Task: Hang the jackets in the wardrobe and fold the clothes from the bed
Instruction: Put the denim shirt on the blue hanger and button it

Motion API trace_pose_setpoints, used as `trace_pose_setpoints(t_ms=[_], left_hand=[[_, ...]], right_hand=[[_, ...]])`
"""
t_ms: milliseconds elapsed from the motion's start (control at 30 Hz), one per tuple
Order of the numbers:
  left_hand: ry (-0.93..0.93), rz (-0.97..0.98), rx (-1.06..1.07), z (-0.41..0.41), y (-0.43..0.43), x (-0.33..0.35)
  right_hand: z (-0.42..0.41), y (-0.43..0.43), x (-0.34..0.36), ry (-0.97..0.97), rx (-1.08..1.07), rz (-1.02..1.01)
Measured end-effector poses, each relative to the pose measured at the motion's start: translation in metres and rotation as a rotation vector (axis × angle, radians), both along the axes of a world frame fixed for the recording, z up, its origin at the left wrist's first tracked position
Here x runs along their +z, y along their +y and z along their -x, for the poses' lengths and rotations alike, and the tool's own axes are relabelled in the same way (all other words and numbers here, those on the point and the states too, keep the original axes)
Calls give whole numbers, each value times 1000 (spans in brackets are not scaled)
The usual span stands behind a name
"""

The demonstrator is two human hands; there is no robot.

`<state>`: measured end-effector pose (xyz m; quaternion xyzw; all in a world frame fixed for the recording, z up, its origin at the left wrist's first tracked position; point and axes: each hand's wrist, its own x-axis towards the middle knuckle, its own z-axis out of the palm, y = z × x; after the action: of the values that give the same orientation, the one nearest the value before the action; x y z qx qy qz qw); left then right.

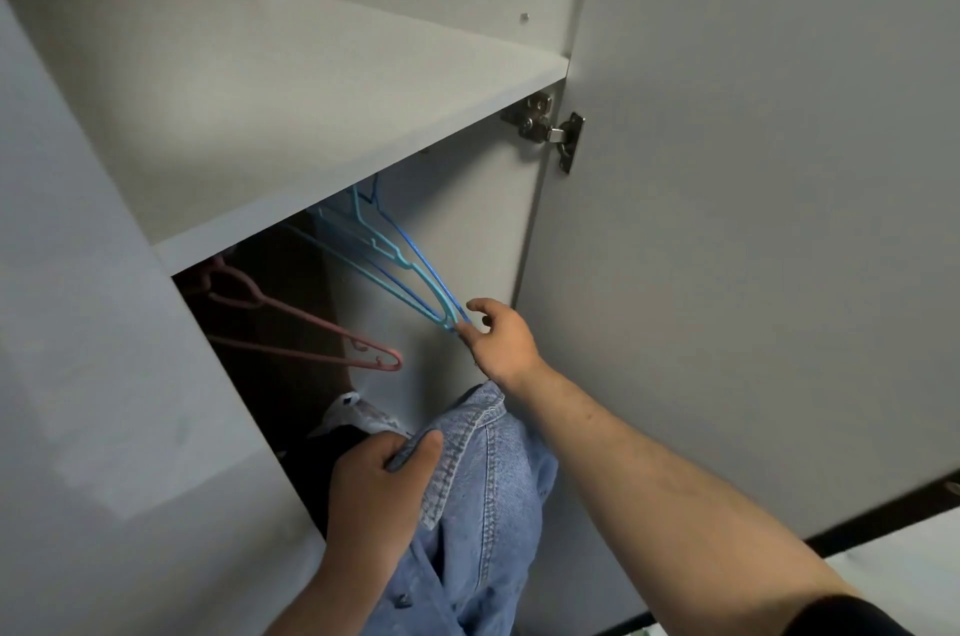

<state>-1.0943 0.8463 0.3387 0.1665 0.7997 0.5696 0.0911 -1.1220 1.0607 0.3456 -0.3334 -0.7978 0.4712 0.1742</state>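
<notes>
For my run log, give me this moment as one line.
step: getting a hanger | left hand: holds denim jacket | right hand: pinches end of blue hangers | pink hanger: hanging, untouched | wardrobe door: open

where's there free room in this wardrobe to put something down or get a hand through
The shelf is bare from the left side panel to the door hinge. A hand could likely pass between the pink hanger and the blue hangers. Crowded: the right hand pinches the blue hangers' tips, and below the left hand grips the denim jacket.
</notes>
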Motion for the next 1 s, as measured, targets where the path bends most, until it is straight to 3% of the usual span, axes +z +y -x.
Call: trace_pose_setpoints(t_ms=[600,767,867,1000], left_hand=[[-90,-20,3,1,-1,-6],[-85,-31,14,4,-3,-4],[-75,-19,18,4,-3,-2],[-81,-28,21,4,-3,-1]], right_hand=[[23,16,-24,-78,-30,0],[24,14,-30,-81,45,11],[22,5,-25,-25,64,143],[21,-7,-13,92,113,575]])
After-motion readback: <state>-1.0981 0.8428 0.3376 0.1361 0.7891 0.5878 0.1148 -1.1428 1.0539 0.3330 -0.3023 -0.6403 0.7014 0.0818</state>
